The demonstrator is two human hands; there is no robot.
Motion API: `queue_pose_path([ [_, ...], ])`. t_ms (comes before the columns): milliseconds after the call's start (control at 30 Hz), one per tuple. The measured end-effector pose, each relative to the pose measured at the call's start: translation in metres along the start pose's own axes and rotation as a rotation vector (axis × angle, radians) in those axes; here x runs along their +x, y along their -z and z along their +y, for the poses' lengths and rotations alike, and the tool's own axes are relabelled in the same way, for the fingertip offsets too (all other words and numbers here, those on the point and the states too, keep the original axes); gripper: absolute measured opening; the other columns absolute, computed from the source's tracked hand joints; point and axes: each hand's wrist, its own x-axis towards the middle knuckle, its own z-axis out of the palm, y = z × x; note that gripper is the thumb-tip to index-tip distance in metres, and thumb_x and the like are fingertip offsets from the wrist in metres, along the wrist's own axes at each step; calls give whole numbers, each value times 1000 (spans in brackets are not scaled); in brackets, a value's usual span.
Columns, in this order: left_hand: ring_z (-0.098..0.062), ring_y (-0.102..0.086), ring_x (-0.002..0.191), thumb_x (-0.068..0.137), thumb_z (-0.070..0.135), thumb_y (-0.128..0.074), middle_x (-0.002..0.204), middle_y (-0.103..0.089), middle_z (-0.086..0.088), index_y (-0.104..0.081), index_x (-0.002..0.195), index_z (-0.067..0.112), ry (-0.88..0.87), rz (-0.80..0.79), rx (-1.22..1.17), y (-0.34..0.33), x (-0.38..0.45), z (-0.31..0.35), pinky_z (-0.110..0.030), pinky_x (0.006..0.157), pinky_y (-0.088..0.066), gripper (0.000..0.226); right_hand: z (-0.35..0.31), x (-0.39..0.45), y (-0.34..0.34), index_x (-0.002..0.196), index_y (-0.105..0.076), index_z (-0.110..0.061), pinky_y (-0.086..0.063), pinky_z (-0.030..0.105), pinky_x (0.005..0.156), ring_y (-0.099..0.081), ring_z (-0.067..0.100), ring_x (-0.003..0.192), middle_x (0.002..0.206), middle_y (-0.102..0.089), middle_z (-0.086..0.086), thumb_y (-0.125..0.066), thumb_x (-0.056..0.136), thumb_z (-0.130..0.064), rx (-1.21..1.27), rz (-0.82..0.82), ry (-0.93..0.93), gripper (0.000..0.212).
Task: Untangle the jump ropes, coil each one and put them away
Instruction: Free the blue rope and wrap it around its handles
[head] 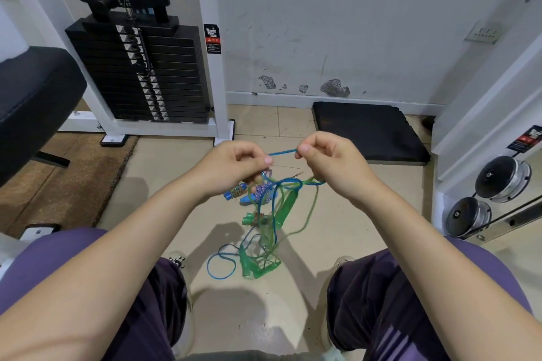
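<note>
2 knees in purple pants sit nearest. Between them on the floor (337, 231) lies 1 messy bunch: 1 blue rope (220, 265) and 1 green rope (259, 267). Higher up, the left hand (234, 167) and right hand (328, 158) each pinch the blue rope. Behind stand 1 black mat (366, 129) and 1 weight stack (137, 73).

The wall (352, 23) at the back is white, with scuffs and grey patches of lost paint near the white skirting. The floor (164, 173) has beige tiles, and a brown mat (58, 173) lies at the left. A white machine frame holds a black weight stack (137, 73), beside a black padded seat (32, 97). A black foam pad (366, 129) lies against the wall. Two dumbbells (487, 193) rest at the right.
</note>
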Motion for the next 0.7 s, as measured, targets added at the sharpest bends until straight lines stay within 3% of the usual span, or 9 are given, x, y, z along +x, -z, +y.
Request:
queue_pose_path([
  [133,-15,-66,62,98,17,-57,64,-62,0,-55,76,12,-12,189,-176,5,0,9,-36,75,-54,23,3,-2,1,62,-58,-16,-26,20,48,-31,6,48,49,-39,-11,-75,83,-30,-284,-151,-61,31],
  [200,-19,-59,48,98,19,-56,56,-56,0,-51,75,13,27,224,-301,8,-1,13,-36,66,-51,24,5,-3,5,57,-54,-15,-25,22,49,-31,7,49,48,-39,-9,-76,82,-34,-349,-180,-105,38],
  [233,-17,-49,41,97,22,-59,52,-49,1,-51,74,14,34,242,-251,11,0,12,-32,59,-45,26,5,-3,7,59,-55,-14,-26,24,51,-34,9,53,52,-45,-5,-75,83,-33,-316,-172,-121,37],
  [333,-8,-31,43,88,40,-69,47,-39,10,-61,69,17,5,272,297,23,0,-1,-24,48,-28,30,4,-2,15,71,-63,-8,-38,26,62,-51,18,65,65,-64,11,-67,91,-26,-32,-107,-133,27],
  [400,-9,-32,47,81,52,-72,46,-38,10,-64,63,23,14,167,456,28,-2,-6,-26,50,-27,36,1,-2,18,79,-66,-4,-44,24,57,-48,21,52,54,-53,7,-63,93,-20,120,-92,-121,22],
  [467,-14,-38,52,76,60,-72,49,-40,7,-55,53,23,103,97,695,32,-3,-8,-29,53,-27,47,3,-2,18,81,-73,-10,-36,21,48,-37,15,47,49,-44,-3,-66,91,-23,-19,-59,-107,19],
  [533,-20,-50,60,83,57,-67,54,-51,5,-54,57,18,148,168,984,36,-2,-6,-30,55,-33,49,6,-1,17,78,-75,-18,-30,18,48,-36,8,48,50,-46,-7,-71,87,-30,-314,-31,-74,16],
  [600,-19,-59,62,91,47,-62,54,-61,3,-57,61,15,152,270,772,41,-2,-1,-28,59,-41,44,7,0,18,72,-73,-17,-29,13,47,-41,4,47,49,-50,-10,-73,84,-33,-451,-3,-75,20],
  [700,-16,-50,45,89,30,-67,46,-43,1,-48,63,14,126,142,-57,34,-7,12,-33,74,-55,37,4,-2,19,74,-71,-7,-41,13,60,-52,1,56,59,-66,-5,-75,84,-25,-201,-67,-133,20],
])
